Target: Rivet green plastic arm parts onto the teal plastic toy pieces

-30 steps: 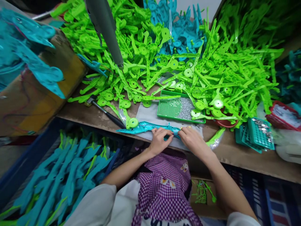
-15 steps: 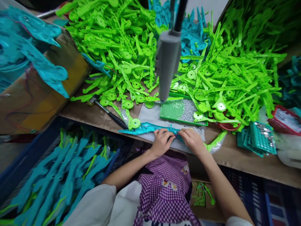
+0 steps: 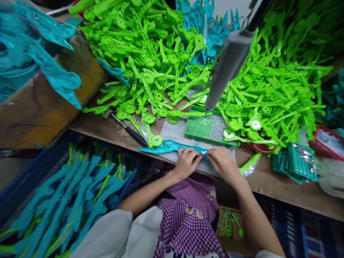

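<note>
A long blue plastic part (image 3: 169, 146) lies along the front edge of the table, on a pale cloth (image 3: 172, 130). My left hand (image 3: 186, 163) is closed on its middle, thumb and fingers pinched together. Close beside it, my right hand (image 3: 224, 165) grips the same part towards its right end, fingertips bent down. Whatever small piece lies between the fingertips is too small to make out. A round green end piece (image 3: 155, 141) rests against the part's left end. Behind the hands stands a green perforated tray (image 3: 200, 125) with many small metal screws.
A grey electric screwdriver (image 3: 227, 70) hangs over the tray. Green plastic arms (image 3: 150, 53) are heaped across the back. A black-handled hammer (image 3: 129, 130) lies to the left. Teal trays (image 3: 302, 161) sit at right. Finished-looking blue pieces (image 3: 67, 200) fill a crate lower left.
The hanging screwdriver has swung to the right and tilted. Both hands stay on the blue plastic part, with the right hand shifted slightly. The view has moved a little.
</note>
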A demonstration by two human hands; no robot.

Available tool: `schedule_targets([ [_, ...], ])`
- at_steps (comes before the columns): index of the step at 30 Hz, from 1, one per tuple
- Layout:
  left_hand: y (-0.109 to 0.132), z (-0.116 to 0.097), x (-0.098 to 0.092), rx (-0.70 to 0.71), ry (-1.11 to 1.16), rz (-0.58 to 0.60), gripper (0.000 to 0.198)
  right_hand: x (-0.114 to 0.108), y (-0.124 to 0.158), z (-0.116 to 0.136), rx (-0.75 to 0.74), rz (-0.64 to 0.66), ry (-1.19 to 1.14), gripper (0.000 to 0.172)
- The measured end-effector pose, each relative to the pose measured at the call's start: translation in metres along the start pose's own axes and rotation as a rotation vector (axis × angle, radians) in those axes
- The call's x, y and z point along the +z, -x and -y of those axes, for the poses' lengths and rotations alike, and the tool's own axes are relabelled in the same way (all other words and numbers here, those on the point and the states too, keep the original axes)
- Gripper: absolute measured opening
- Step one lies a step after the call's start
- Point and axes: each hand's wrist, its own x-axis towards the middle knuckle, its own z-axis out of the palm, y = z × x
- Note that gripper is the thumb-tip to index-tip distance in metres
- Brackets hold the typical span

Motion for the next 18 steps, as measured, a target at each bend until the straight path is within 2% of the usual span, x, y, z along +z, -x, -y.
schedule_targets([
  [3,0.001,0.0,0.001,0.006,-0.007,-0.017,0.014,0.013,-0.005,-0.011,0.001,-0.061,0.048,0.015],
  [7,0.002,0.0,0.001,0.034,-0.033,-0.033,0.013,0.024,-0.005,-0.017,0.052,-0.076,0.144,0.016],
  [14,0.002,0.001,0.002,0.049,-0.061,-0.018,0.014,0.02,-0.005,-0.004,0.079,-0.052,0.284,0.015],
  [18,0.002,0.002,0.003,0.05,-0.042,-0.023,0.014,0.02,-0.005,-0.005,0.086,-0.084,0.203,0.016],
])
